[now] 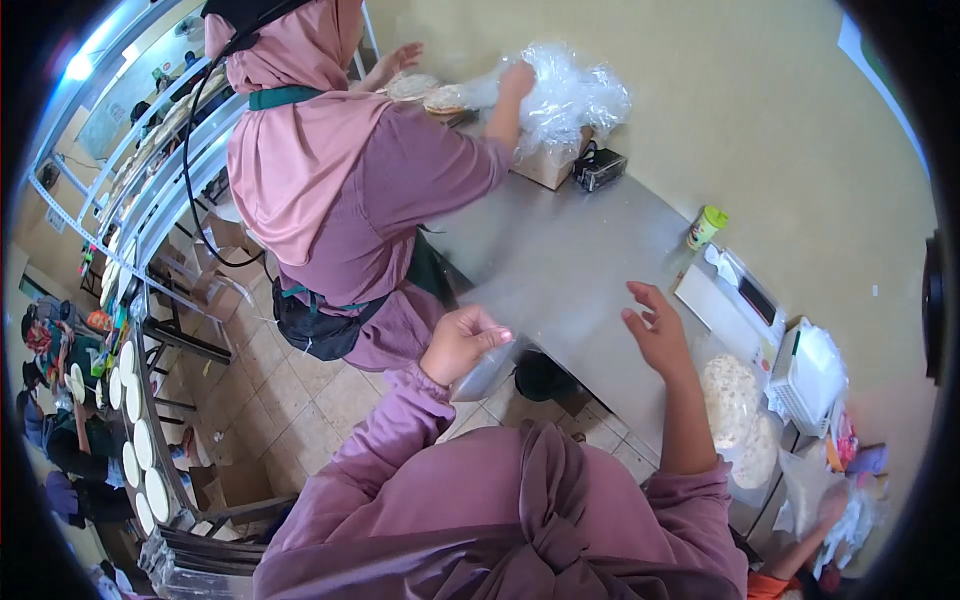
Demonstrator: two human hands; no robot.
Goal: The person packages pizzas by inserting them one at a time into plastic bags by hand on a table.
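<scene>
My left hand (457, 346) is closed in a pinch on a clear plastic bag (486, 374), which hangs below the fingers beside the table's front edge. My right hand (658, 332) is raised over the metal table (560, 260), its fingers apart and slightly curled, with nothing visible in them. Close to my right forearm, round flatbreads (730, 395) in clear plastic lie at the table's right end.
At left, a co-worker (370, 180) reaches toward a heap of clear bags (570, 95) on a cardboard box (545, 165). Along the wall are a green cup (707, 227), a white tray (715, 300) and a white basket (800, 375). Another person's hand (830, 508) shows lower right.
</scene>
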